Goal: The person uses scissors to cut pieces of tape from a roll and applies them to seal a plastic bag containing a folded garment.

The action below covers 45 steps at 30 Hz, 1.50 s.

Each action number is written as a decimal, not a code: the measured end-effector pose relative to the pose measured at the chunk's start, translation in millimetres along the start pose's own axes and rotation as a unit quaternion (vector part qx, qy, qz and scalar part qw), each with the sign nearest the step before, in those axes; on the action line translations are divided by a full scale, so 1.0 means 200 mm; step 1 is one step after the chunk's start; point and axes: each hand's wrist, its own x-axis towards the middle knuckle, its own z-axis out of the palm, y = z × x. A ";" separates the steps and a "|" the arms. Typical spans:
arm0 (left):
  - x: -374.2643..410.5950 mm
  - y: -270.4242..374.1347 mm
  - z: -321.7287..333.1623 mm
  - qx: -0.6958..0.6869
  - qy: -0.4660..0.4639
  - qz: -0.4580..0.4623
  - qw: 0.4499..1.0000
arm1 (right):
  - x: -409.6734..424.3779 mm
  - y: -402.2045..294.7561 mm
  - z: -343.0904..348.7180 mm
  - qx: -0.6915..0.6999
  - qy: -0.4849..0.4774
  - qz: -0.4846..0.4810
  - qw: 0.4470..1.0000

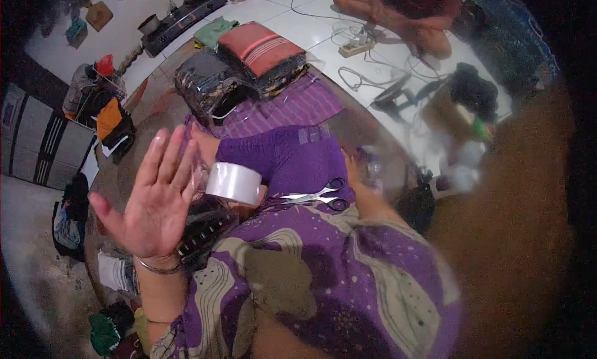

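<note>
My left hand is raised, palm toward me, fingers apart, with a metal bangle at the wrist. Just right of its fingers is a white roll of tape; what supports it is hidden. Purple cloth lies in front of me. Scissors with black handles rest on it, blades apart and pointing left. Beyond lie a striped purple cloth and plastic-wrapped bundles, one dark, one red. A bare limb shows right of the scissors; I cannot tell whether it is my right forearm or a leg.
A person's bare legs are folded on the tiled floor at the back, near a power strip with loose cables. A gas stove stands at the upper left. Bags and bundled clothes line the left side. The right side is blurred.
</note>
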 end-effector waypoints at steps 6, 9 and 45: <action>0.01 0.02 -0.02 0.021 0.009 0.020 1.000 | 0.24 -0.11 -0.34 0.172 0.015 0.225 0.959; 0.03 0.03 -0.08 0.031 -0.022 -0.003 0.999 | 0.31 -0.34 -0.80 0.262 -0.190 0.176 0.930; -0.08 0.25 -0.23 0.118 -0.292 -0.100 0.944 | 0.58 -1.38 -1.86 0.108 -0.183 -0.275 0.938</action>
